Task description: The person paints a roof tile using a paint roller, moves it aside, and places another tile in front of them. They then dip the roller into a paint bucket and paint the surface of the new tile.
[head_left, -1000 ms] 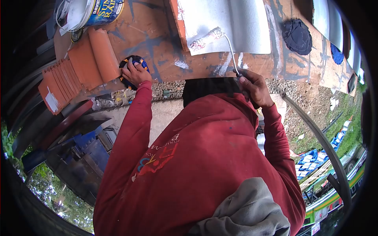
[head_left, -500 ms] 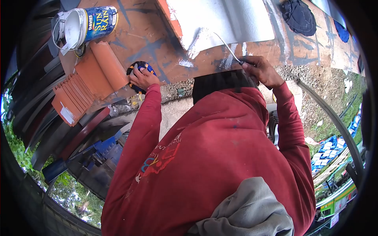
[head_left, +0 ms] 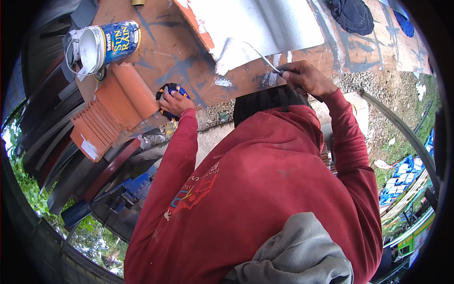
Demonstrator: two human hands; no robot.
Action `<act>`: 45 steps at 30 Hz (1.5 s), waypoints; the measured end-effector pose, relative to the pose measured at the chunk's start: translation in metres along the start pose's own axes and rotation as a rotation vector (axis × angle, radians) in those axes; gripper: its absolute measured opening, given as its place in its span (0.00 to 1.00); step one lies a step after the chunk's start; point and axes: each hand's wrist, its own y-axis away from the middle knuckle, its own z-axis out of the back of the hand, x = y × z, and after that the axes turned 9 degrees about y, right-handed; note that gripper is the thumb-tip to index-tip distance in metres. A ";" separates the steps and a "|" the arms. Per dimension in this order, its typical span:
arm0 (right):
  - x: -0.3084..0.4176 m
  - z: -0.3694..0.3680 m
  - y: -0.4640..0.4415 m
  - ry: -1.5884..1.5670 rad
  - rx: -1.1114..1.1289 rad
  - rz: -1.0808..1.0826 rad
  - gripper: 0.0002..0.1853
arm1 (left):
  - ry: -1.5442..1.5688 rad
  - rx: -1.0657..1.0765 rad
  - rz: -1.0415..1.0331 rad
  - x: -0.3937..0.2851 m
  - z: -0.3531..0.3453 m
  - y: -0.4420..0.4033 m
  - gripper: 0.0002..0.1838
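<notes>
One paint roller point(head_left: 231, 53), gripped in right hand point(head_left: 308, 79), lying ahead-left of it at corner of white sheet point(head_left: 272, 23); left hand point(head_left: 177, 103) over dark cloth point(head_left: 175, 88), grip unclear. Slipping past corner, if wet, could smear table point(head_left: 196, 72).

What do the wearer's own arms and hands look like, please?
The left sleeve and right sleeve are long, dark red cloth, loosely creased, reaching about to the wrists. The left hand and right hand are ungloved; rings would be too small to make out.
</notes>
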 end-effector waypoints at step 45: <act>0.094 -0.071 -0.038 -0.137 -0.037 0.002 0.18 | 0.035 0.044 0.032 -0.010 0.008 -0.007 0.20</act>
